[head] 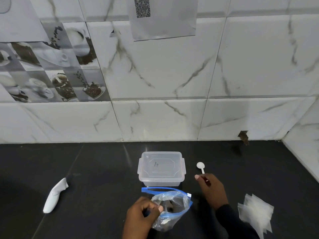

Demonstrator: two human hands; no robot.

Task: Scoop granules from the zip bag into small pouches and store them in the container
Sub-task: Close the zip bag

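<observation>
At the front edge of the worktop [103, 169], the left hand [143, 216] grips the rim of the zip bag [174, 202]. The right hand [210, 188] pinches the handle of the white spoon [200, 165]. The lid of the container [161, 171] bears an unreadable scrawl.

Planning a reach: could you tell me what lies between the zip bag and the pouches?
Head view: only the dark sleeve crosses the black counter there.

White marble-veined tiles cover the wall [164, 75]; coffee-picture tiles [51, 66] sit at left, a QR-code paper sheet [164, 23] hangs high, above a glossy black bench [86, 161].
</observation>
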